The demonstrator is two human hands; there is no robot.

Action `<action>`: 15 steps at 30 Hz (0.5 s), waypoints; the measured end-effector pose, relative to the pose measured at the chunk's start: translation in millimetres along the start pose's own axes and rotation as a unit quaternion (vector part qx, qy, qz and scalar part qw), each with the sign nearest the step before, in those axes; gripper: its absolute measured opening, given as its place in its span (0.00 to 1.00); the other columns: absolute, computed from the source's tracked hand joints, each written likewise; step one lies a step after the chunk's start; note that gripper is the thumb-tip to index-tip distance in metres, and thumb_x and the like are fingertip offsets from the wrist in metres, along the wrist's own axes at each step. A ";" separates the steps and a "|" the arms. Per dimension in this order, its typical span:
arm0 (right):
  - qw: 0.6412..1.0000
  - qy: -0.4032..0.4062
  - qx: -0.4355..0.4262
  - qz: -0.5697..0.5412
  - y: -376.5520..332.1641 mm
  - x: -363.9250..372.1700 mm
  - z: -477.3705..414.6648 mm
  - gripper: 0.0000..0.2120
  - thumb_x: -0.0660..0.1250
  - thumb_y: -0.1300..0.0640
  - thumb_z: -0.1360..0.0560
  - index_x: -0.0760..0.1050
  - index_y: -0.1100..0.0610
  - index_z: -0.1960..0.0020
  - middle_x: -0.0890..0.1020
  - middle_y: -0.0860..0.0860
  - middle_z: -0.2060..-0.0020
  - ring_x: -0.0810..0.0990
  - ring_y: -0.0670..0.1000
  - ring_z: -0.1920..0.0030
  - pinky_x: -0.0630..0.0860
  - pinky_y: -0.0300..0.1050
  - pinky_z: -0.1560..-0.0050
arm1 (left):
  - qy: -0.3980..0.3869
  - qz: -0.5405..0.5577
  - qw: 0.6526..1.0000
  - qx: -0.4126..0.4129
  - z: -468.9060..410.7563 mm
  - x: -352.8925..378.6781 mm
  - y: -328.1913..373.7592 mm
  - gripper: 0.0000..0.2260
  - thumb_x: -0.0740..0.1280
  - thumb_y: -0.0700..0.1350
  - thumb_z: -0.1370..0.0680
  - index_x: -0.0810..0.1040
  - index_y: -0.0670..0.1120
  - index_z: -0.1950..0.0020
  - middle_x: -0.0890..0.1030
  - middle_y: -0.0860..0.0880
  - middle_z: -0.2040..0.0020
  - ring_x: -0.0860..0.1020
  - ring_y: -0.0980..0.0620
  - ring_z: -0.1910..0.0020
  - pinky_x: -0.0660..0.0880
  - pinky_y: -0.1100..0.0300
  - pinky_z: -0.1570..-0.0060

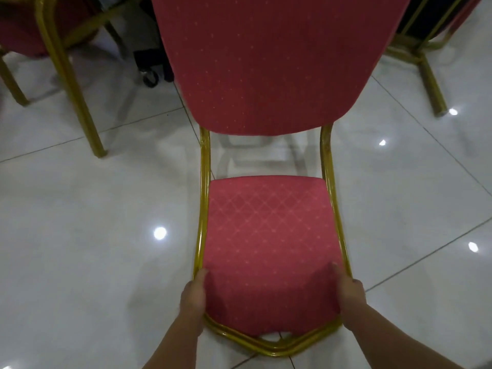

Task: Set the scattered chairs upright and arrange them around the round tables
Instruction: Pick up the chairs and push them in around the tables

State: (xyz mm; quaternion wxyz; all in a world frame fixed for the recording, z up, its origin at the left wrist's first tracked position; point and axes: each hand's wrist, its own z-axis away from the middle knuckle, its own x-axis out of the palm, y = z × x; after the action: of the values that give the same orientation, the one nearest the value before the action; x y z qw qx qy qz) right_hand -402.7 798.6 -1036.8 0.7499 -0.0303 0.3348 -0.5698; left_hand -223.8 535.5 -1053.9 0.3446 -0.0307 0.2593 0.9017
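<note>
Both hands, left hand (pixel 192 299) and right hand (pixel 349 296), curl fingers around the red banquet chair (pixel 269 235) seat's front corners, low in the frame.

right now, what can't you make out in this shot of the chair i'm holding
All head view:
chair legs: hidden under its own seat.
backrest top: cut off by the upper edge.
left hand and right hand fingers: under the seat, so each grip shows only a thumb.
left chair and right chair: cropped by the frame corners.
black wheeled object: partly behind the backrest, dim, unidentifiable.
</note>
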 end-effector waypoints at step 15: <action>0.980 -0.135 0.056 0.137 -66.6 -157.3 204.0 0.35 0.78 0.44 0.34 0.73 0.63 0.37 0.81 0.60 0.47 0.81 0.63 0.48 0.81 0.59 0.49 | -0.030 -0.088 0.994 -0.050 226.6 -101.8 76.2 0.27 0.69 0.57 0.22 0.76 0.35 0.35 0.82 0.37 0.43 0.81 0.39 0.49 0.78 0.48 0.45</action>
State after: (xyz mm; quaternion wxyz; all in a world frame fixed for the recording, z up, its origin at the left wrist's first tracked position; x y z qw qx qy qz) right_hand -368.8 844.4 -776.9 0.8598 -0.0184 0.1989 -0.4699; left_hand -167.0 536.8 -800.4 0.4284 -0.0434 0.1994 0.8802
